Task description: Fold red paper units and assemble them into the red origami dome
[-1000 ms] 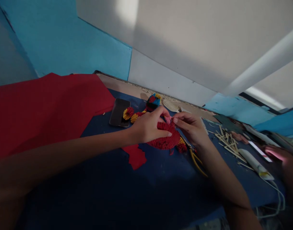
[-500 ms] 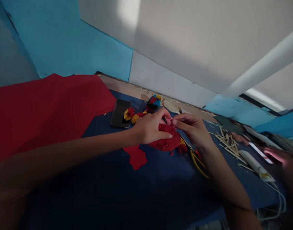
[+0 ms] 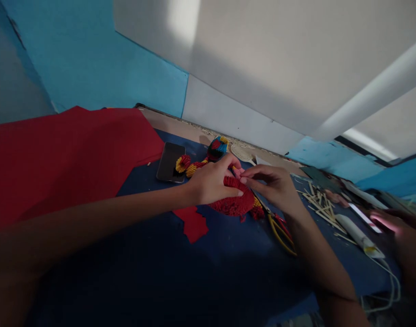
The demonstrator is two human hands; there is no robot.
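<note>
Head view: the red ruffled piece (image 3: 233, 205) is mid-view over the bench (image 3: 208, 281), clasped in the grip of the left hand (image 3: 209, 181); the right hand (image 3: 276, 187) appears to pinch a pink bit (image 3: 238, 173) at its twelve-o'clock edge. It looks light, springy and crushable, best held gently by its thick rim. The blue bench carries sticks (image 3: 320, 206) toward three o'clock; a pale wall (image 3: 245, 104) rises at twelve.

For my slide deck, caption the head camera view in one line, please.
Left hand holds a ruffled red piece; right hand touches a small pink piece beside it.
</note>
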